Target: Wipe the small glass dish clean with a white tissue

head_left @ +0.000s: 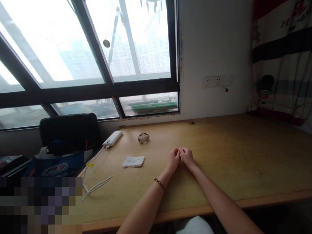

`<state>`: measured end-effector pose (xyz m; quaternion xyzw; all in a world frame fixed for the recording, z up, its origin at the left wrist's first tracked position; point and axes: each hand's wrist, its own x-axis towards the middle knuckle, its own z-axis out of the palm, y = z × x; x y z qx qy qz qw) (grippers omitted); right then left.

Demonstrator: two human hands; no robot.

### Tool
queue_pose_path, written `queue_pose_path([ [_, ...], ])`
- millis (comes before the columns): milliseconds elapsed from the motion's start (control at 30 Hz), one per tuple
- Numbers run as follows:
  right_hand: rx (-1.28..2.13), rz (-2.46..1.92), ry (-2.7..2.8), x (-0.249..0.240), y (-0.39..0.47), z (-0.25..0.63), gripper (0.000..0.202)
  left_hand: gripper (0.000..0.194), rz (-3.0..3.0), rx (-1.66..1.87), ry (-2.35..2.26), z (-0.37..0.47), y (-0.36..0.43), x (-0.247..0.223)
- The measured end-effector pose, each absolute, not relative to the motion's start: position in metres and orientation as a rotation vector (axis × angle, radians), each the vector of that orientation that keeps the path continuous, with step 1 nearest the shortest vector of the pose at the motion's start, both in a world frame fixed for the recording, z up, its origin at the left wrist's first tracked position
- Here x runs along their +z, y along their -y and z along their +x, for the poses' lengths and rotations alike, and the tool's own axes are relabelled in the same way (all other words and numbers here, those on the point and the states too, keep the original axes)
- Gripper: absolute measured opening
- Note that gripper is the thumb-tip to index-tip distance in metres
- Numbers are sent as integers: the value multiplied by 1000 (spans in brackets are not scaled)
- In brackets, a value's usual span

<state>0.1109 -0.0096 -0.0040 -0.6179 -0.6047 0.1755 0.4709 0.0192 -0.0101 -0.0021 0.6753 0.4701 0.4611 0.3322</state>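
My left hand [173, 159] and my right hand [187, 157] meet over the wooden table [219, 156], fingers curled in and fingertips touching. Both are closed; whatever they might hold is hidden by the fingers. A dark beaded or chain bracelet [160, 184] circles my left wrist. Left of my hands lies a folded white tissue [133, 161]. Farther back stands a silvery openwork ring [143, 138], like a bangle or a small crown.
A white power bank [112, 139] lies at the table's left edge, its white cable [98, 185] trailing forward. Beyond that edge are a black chair [69, 130] and a blue bag [55, 167]. Behind the table are a window, wall sockets [213, 81] and a patterned curtain [282, 65].
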Motion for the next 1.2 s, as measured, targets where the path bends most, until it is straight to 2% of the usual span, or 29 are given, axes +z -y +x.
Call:
queue_pose_path([
  [300,274,-1539,1718,-5,23,119,35,24,2272,1035,-1449,5,23,1],
  [900,205,-1548,1816,-1,26,123,35,27,2471,755,-1672,-4,29,21],
  [1100,214,-1539,1812,-2,28,122,36,23,2381,895,-2187,-22,29,37],
  [1200,223,-1535,1816,-3,27,122,36,38,2085,871,-2561,-36,22,36],
])
